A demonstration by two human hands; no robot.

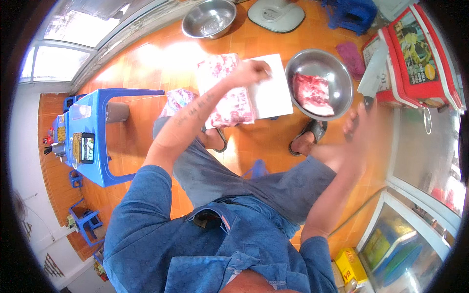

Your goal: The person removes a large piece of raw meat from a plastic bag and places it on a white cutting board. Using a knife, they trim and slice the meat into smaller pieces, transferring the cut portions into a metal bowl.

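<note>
My left hand (253, 73) hovers over a white cutting board (274, 100), its fingers curled and blurred; whether something small is between them is unclear. Large slabs of raw meat (234, 111) lie along the board's left side, partly behind my left forearm. On the right, my right hand (354, 126) grips the black handle of a cleaver (373, 69), its broad blade tilted up and away from me. Between board and cleaver stands a stainless steel bowl (344, 66) with one piece of raw meat (313, 93) in it.
A second steel bowl (209, 20) and a white scale (276, 14) stand farther off on the tiled floor. A red-and-white box (414, 66) is close behind the cleaver blade. A pink cloth (350, 60) lies beside it. At left is a blue plastic table (99, 146) bearing a phone (87, 147).
</note>
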